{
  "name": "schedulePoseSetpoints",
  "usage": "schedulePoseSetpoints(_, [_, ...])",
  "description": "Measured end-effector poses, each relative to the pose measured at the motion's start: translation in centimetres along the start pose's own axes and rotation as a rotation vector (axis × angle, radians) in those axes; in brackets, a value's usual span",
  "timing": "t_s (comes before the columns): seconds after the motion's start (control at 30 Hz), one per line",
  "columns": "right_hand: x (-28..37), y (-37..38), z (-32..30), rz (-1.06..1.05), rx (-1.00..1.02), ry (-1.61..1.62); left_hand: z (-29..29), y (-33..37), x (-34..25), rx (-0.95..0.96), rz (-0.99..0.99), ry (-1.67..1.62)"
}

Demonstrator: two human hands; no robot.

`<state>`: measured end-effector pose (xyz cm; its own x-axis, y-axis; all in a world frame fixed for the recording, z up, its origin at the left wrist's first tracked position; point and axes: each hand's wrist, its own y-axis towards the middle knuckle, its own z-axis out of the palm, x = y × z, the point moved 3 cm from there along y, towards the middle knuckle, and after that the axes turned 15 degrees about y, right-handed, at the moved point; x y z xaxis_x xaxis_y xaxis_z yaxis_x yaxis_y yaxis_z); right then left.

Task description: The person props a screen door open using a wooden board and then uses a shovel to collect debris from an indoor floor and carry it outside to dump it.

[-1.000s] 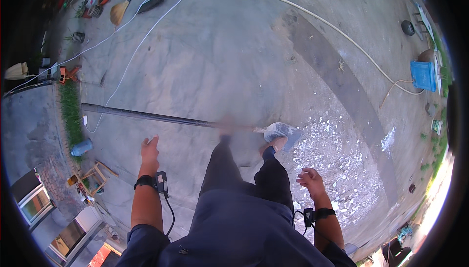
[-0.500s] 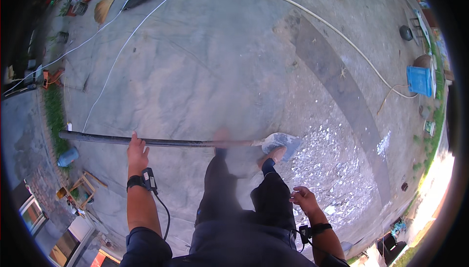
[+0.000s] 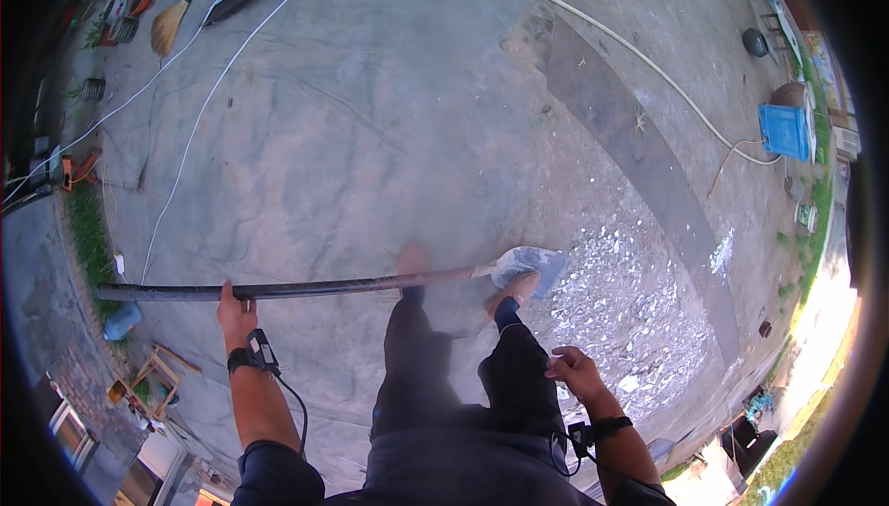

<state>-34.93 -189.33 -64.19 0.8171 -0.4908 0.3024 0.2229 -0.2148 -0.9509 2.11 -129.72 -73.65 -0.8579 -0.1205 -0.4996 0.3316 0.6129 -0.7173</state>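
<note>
Right hand [image 3: 576, 372]: nearer than the shovel [image 3: 315, 289], below its blade; fingers loosely bent, nothing seen in them.
Left hand [image 3: 238, 314]: at the shovel's dark shaft, fingers touching; whether closed around it, cannot tell.
Shovel: crosswise before the person, blade at right by the right foot [image 3: 524, 287].
White fragments [image 3: 639, 321]: scattered right of the shovel's blade.
Blue container [image 3: 784, 131]: beyond the shovel, far right.
Broom [image 3: 168, 30]: beyond the shovel's shaft, far left.

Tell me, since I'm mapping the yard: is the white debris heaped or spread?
Spread: the white debris lies scattered right of the shovel blade, with grey ground showing between many pieces.
</note>
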Motion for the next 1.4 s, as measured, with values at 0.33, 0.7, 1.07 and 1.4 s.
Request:
schedulePoseSetpoints(0.33, [0.7, -1.6, 3.9, -0.053, -0.018, 0.055, 0.9, -5.8, -1.1, 0.224, 0.046, -0.042])
schedulePoseSetpoints(0.7, [8.5, -8.7, 10.7, -0.387, 0.125, -0.069, 5.3, -27.1, -8.3, 0.695, 0.501, 0.317])
schedulePoseSetpoints(1.07, [21.9, -18.2, 13.6, -1.166, -0.012, -0.421, 12.3, -51.1, -12.1, 1.324, 1.335, 0.704])
schedulePoseSetpoints(1.4, [23.8, -16.8, 5.5, -1.038, -0.021, -0.034, 18.8, -58.2, -14.1, 1.421, 1.755, 1.093])
